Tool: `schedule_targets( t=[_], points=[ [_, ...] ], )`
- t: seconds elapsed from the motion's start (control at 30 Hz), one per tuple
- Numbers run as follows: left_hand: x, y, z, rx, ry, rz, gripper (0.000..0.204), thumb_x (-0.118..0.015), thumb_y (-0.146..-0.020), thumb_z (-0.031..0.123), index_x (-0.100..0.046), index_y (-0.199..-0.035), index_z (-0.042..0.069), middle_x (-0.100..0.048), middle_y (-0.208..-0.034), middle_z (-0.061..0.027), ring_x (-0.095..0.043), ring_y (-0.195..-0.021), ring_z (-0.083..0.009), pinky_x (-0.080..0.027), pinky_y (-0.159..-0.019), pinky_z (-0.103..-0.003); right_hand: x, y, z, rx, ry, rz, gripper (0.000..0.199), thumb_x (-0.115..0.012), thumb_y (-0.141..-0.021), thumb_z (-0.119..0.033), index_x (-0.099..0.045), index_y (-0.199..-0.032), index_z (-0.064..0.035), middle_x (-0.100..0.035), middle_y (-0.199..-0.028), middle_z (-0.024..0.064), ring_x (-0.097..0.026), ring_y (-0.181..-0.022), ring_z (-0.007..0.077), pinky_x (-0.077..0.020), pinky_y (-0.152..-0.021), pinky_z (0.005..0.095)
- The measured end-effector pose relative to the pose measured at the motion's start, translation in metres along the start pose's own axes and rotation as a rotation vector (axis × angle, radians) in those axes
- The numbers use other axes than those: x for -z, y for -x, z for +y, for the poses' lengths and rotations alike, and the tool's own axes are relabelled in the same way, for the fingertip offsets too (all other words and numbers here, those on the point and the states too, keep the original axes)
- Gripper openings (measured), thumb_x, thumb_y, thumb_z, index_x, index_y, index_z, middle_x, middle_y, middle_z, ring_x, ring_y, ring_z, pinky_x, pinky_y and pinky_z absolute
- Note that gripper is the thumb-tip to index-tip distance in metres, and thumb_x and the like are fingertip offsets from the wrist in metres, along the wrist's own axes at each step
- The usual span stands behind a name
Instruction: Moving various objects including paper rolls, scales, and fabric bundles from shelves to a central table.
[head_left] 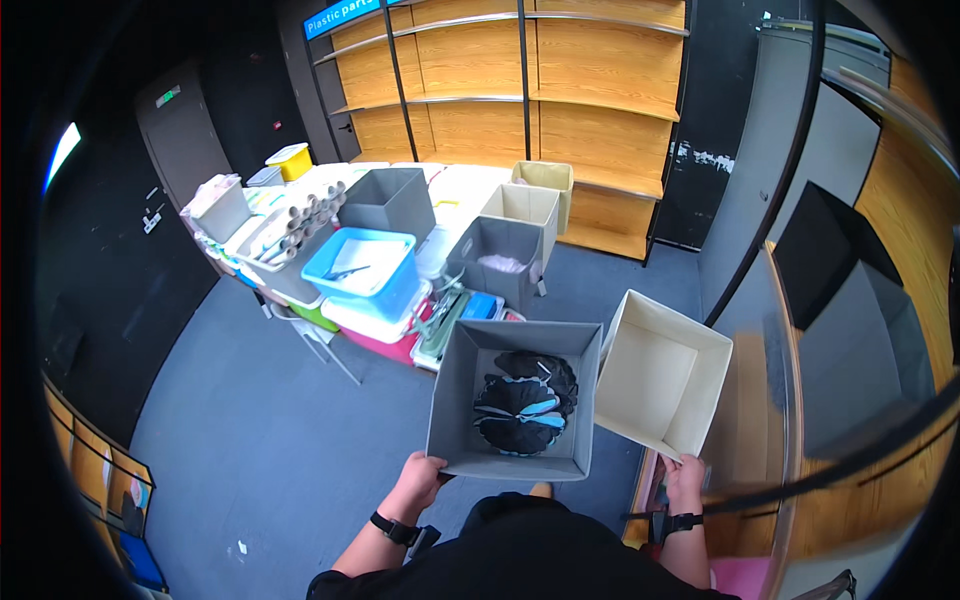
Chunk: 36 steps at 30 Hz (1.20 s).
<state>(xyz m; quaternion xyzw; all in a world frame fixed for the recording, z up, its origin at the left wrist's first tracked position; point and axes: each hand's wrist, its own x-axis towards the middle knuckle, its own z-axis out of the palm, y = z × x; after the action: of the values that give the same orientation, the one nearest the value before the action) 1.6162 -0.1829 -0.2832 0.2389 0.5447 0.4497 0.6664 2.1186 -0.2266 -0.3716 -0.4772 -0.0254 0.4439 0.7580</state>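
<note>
My left hand (pixel 422 482) is closed on the near left corner of a grey fabric storage bin (pixel 462 400), held up in front of me with its open top facing me. Inside it lie dark cloth-like items (pixel 515 402) with light blue parts; their kind is unclear. Gripped by its near edge in my right hand (pixel 685 482) is a cream fabric storage bin (pixel 645 355). Nothing shows inside this one. The two bins are side by side, the grey one's right wall close against the cream one. My fingertips are partly hidden at both bins.
Ahead, a crowded table holds a blue plastic tub (pixel 365 285), rolls (pixel 295 225), and a grey bin (pixel 385 205). Another grey bin (pixel 490 250) stands at its right end. Wooden shelves (pixel 600 130) line the back; more shelving with dark bins (pixel 850 330) is close on my right.
</note>
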Motion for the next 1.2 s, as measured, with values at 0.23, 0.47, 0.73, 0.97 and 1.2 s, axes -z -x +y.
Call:
schedule_targets(
  t=[0.23, 0.47, 0.73, 0.97, 1.2],
  points=[
    [-0.118, -0.141, 0.123, -0.021, 0.007, -0.077, 0.028, -0.046, -0.088, -0.005, -0.054, -0.113, -0.014, -0.06, -0.115, -0.0228, -0.062, -0.105, -0.0339, -0.051, -0.094, -0.046, -0.067, -0.187, -0.038, -0.016, -0.091, 0.037, 0.028, -0.046, -0.083, 0.003, -0.049, -0.11, 0.0107, -0.058, -0.109, 0.0228, -0.064, -0.095, 0.0364, -0.0587, -0.085, 0.0453],
    [-0.215, -0.277, 0.201, -0.113, 0.062, -0.108, 0.031, -0.044, -0.089, -0.004, -0.052, -0.117, -0.012, -0.058, -0.12, -0.0233, -0.06, -0.111, -0.0339, -0.048, -0.098, -0.046, -0.225, -0.335, -0.08, 0.091, -0.062, -0.089, 0.03, -0.045, -0.083, 0.002, -0.051, -0.111, 0.0129, -0.06, -0.109, 0.0223, -0.065, -0.098, 0.0334, -0.0594, -0.085, 0.0415],
    [-0.302, -0.403, 0.272, -0.237, 0.218, 0.023, 0.032, -0.043, -0.089, -0.005, -0.052, -0.119, -0.011, -0.058, -0.123, -0.0215, -0.059, -0.112, -0.0313, -0.048, -0.098, -0.043, -0.417, -0.502, -0.103, 0.066, 0.049, -0.247, 0.042, -0.043, -0.083, 0.003, -0.048, -0.124, 0.0104, -0.057, -0.118, 0.0205, -0.064, -0.101, 0.0298, -0.0571, -0.082, 0.0368],
    [-0.318, -0.507, 0.353, -0.331, 0.362, 0.158, 0.032, -0.04, -0.089, -0.007, -0.05, -0.119, -0.013, -0.058, -0.12, -0.0221, -0.059, -0.113, -0.0324, -0.051, -0.097, -0.043, -0.592, -0.614, -0.091, 0.017, 0.109, -0.434, 0.042, -0.043, -0.084, 0.004, -0.047, -0.125, 0.0115, -0.057, -0.119, 0.021, -0.063, -0.105, 0.0299, -0.0567, -0.086, 0.0367],
    [-0.285, -0.619, 0.413, -0.504, 0.489, 0.236, 0.031, -0.039, -0.089, -0.007, -0.048, -0.118, -0.015, -0.055, -0.122, -0.0245, -0.058, -0.113, -0.0354, -0.049, -0.099, -0.046, -0.734, -0.693, -0.05, -0.075, 0.147, -0.569, 0.039, -0.043, -0.084, 0.005, -0.048, -0.122, 0.0108, -0.059, -0.116, 0.0214, -0.065, -0.101, 0.0321, -0.0571, -0.087, 0.039]
  ],
)
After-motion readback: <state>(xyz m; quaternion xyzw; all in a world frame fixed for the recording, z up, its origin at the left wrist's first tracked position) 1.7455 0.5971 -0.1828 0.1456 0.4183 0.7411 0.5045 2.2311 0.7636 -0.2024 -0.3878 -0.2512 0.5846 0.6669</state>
